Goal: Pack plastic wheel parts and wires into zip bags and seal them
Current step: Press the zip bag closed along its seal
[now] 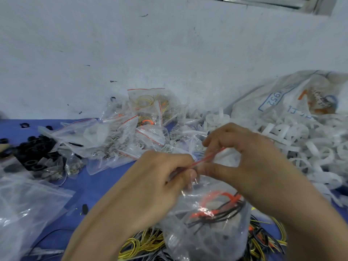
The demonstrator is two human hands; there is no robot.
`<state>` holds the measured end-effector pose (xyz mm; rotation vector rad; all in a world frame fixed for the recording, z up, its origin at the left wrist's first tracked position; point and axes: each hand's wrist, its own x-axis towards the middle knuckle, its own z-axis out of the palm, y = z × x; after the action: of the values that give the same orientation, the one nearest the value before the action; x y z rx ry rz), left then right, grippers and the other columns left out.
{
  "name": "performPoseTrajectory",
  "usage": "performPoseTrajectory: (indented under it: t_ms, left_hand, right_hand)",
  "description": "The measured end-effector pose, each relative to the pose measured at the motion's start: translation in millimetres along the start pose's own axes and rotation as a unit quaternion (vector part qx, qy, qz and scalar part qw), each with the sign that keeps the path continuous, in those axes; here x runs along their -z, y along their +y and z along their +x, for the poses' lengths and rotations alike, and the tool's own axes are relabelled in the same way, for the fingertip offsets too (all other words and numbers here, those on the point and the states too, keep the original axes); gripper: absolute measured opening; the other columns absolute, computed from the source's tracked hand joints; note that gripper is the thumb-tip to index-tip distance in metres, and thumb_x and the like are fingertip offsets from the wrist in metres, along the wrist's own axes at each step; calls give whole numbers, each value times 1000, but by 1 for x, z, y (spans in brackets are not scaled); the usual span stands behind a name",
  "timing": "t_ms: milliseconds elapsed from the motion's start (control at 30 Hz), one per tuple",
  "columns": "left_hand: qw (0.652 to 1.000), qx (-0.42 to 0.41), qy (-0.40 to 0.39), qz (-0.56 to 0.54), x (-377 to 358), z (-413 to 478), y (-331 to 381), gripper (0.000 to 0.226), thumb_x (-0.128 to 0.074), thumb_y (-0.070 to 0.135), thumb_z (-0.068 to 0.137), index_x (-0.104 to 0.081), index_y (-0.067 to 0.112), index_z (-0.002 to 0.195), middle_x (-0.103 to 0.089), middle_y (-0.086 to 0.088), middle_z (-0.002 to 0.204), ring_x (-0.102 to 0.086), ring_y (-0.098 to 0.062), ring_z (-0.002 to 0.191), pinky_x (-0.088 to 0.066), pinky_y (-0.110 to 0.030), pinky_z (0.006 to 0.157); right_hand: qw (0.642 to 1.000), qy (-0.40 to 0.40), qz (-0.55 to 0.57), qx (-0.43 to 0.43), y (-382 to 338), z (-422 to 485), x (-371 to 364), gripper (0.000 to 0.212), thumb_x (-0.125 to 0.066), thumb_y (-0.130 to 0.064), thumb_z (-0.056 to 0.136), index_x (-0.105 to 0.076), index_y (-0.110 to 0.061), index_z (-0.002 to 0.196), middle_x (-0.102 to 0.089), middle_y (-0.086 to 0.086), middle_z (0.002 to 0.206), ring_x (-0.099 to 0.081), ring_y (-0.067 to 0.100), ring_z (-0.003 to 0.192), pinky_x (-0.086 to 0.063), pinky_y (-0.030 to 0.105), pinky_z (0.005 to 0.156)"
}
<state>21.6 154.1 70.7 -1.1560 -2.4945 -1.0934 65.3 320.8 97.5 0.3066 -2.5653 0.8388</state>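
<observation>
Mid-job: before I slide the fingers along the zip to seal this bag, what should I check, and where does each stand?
1. Grip: left hand and right hand both pinch the red zip strip: ok.
2. Contents: orange and black wires sit low in the zip bag: ok.
3. Strip free of trapped wire: cannot tell, fingers cover part.
4. Strip already pressed shut: cannot tell.
5. Loose yellow wires lie outside the bag: ok.
</observation>
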Motion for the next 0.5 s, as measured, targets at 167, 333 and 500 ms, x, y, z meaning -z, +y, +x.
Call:
performPoseTrajectory:
  t_ms: [167, 333, 500]
  left_hand:
    - [1000, -2, 11, -17, 4, -1, 2, 27, -47, 41, 92, -62, 26, 76, -64, 6, 65, -57, -18, 60, -40, -28, 55]
    - [999, -15, 7, -27, 9, -2, 1, 25, -50, 40, 84, -62, 24, 70, -63, 18, 62, -58, -11, 60, -38, -17, 53]
    - [999, -9, 7, -39, 11, -2, 1, 22, -49, 43, 84, -63, 27, 76, -65, 20, 66, -61, -12, 65, -43, -24, 58]
  right_hand:
    - [996, 31, 86, 24, 6, -3, 5, 22, -80, -29, 64, -59, -26, 58, -64, -14, 88, -60, 1, 93, -36, 5, 76]
    - [990, 54, 125, 29, 7, -3, 5, 27, -81, -44, 60, -61, -27, 57, -66, -16, 92, -61, 0, 97, -37, 7, 80]
    - [986, 62, 152, 28, 9, -5, 9, 28, -68, -48, 56, -61, -22, 64, -68, -14, 95, -61, 2, 103, -42, 28, 93]
